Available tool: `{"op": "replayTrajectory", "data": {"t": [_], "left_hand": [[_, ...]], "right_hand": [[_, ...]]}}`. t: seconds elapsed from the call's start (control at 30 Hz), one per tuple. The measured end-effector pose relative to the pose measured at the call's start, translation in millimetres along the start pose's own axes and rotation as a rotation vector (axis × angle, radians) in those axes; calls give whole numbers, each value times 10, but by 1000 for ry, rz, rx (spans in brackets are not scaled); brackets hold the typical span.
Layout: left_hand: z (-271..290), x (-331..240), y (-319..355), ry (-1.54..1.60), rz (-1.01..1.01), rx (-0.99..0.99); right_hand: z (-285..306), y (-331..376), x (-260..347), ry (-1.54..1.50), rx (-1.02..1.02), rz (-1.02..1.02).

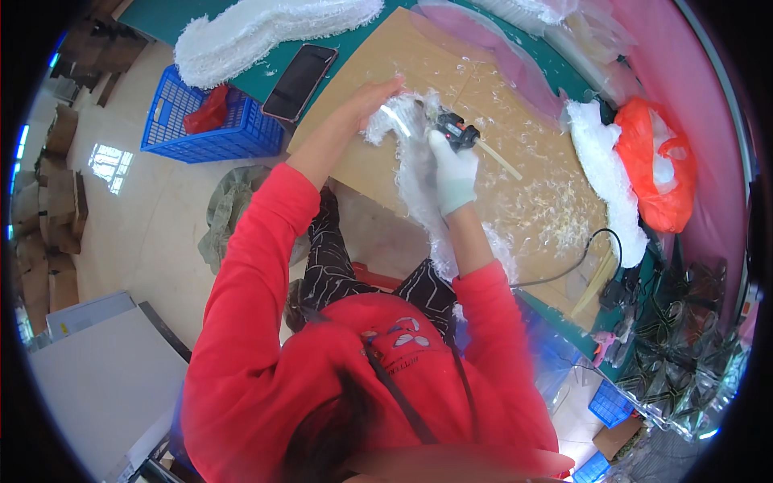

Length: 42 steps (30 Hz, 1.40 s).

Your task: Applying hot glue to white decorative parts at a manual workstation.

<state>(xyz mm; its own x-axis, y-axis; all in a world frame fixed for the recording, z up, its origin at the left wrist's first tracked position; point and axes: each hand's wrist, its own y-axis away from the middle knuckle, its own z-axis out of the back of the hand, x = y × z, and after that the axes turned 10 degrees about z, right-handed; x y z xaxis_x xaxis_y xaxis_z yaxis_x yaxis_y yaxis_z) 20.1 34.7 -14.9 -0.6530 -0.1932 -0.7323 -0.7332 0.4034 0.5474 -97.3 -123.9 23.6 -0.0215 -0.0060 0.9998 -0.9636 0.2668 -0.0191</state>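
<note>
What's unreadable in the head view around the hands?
- Left hand: motion-blurred, so finger contact with the white fringe strip is unclear.
- Glue gun: mostly covered by the gloved right hand; the nozzle tip is not visible.
- Fringe strip: its lower end disappears behind the right forearm and red sleeve.
- Black cable: its far end is lost in clutter at the table's right side.
- Phone: its screen is dark.

Gloved right hand on glue gun (black), bare left hand against white fringe.
</note>
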Motion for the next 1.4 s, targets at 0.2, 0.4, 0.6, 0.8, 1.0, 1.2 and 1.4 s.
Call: {"op": "replayTrajectory", "data": {"t": [0.2, 0.4, 0.6, 0.8, 1.0, 1.2, 1.4], "left_hand": [[47, -20, -61, 83, 13, 74], [36, -149, -78, 1, 65, 13], [-86, -315, -137, -171, 165, -156], [-66, -311, -115, -294, 132, -86], [-23, -281, -101, -462, 60, -26], [-2, -218, -71, -491, -85, 27], [-91, -334, -104, -351, 172, -72]], "right_hand": [[116, 10, -100, -200, 24, -56], [112, 148, 314, -207, -120, -134], [158, 78, 10, -374, -68, -165], [145, 102, 78, -409, -76, -191], [163, 85, 28, -449, -66, -173], [165, 87, -5, -421, -92, -175], [161, 102, 6, -365, -85, -156]]}}
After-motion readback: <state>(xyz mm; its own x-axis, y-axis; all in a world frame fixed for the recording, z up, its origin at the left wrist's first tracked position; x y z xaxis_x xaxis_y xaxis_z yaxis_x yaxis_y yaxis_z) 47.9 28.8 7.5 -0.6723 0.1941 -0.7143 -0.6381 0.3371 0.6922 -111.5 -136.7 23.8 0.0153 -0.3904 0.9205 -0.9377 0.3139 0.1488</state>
